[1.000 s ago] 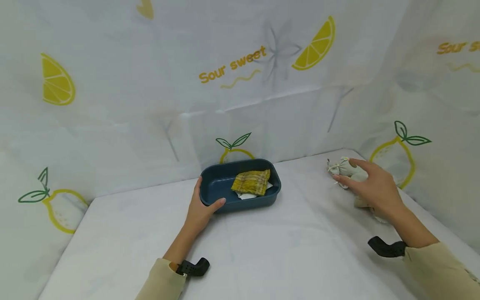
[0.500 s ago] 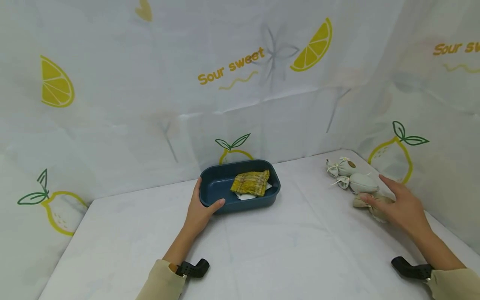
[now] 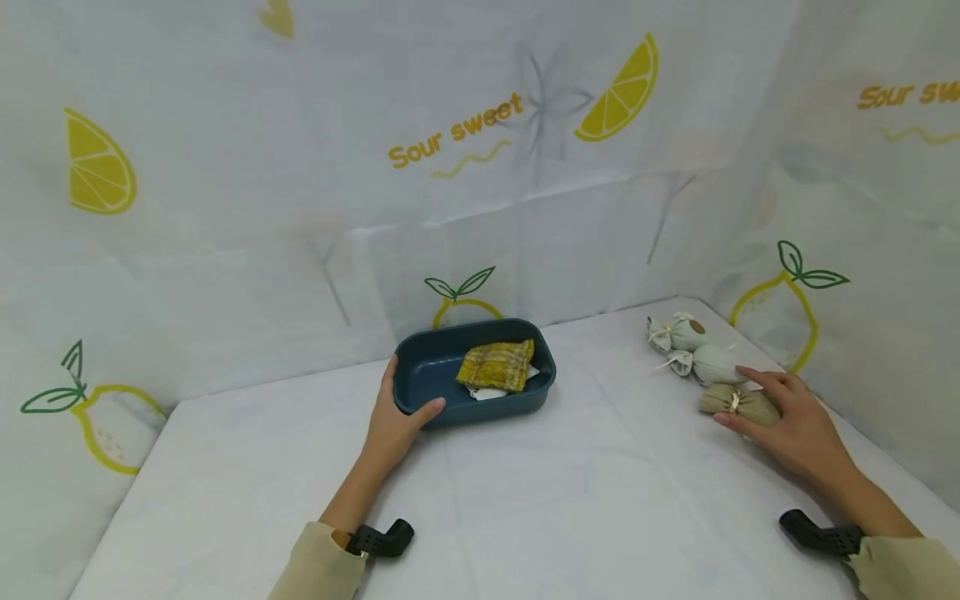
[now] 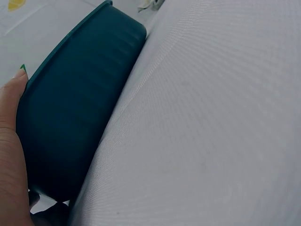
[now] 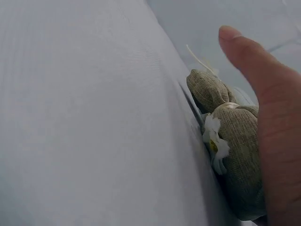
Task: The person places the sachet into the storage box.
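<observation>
My left hand (image 3: 393,429) grips the left end of a dark blue oblong plastic bin (image 3: 480,410), thumb over its front rim and fingers along its left side. Inside, at the right, a yellow checked cloth sachet (image 3: 497,365) lies on a white paper piece (image 3: 487,392). My right hand (image 3: 798,425) is around the right end of a tan drawstring sachet (image 3: 738,403), thumb on the near side and fingers behind. In the right wrist view the thumb (image 5: 263,70) is straight and apart from the tan sachet (image 5: 240,141), which bears a white flower.
Behind the tan sachet lie two pale grey tied sachets, the nearer one (image 3: 716,365) close to my right fingertips and the farther one (image 3: 678,333) near the table's back corner. A white cloth covers the table (image 3: 570,500). Lemon-printed white sheets (image 3: 360,192) hang behind and at the sides.
My right hand has drawn back from the pale grey sachets, moving right and nearer to the body, and has come down around the tan sachet. My left hand and the bin stay put.
</observation>
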`<action>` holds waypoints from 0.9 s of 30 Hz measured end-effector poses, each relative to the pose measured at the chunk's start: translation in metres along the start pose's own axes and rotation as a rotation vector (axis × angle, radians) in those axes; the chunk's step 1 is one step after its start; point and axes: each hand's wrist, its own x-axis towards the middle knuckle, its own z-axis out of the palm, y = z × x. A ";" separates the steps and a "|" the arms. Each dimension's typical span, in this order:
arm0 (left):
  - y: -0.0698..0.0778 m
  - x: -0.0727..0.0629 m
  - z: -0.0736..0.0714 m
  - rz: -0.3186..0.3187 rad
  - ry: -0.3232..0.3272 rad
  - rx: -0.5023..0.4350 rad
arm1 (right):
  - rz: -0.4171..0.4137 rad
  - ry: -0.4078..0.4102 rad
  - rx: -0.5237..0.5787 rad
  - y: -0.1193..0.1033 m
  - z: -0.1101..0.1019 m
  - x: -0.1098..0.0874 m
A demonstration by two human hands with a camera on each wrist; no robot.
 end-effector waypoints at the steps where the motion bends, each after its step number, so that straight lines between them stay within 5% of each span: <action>1: 0.000 0.000 0.000 0.000 -0.001 0.001 | 0.006 -0.026 -0.018 -0.001 0.000 0.000; 7: 0.001 -0.001 0.000 -0.009 0.001 0.013 | -0.034 -0.148 -0.091 -0.011 -0.001 -0.004; 11: 0.002 -0.001 -0.001 -0.012 0.004 0.015 | -0.099 -0.154 -0.068 -0.015 0.001 -0.003; 20: 0.003 -0.002 0.000 -0.012 0.000 0.011 | -0.361 -0.013 -0.001 -0.020 0.011 -0.007; 27: 0.003 -0.002 0.000 -0.017 0.005 0.010 | -0.276 -0.002 -0.001 -0.023 0.015 -0.007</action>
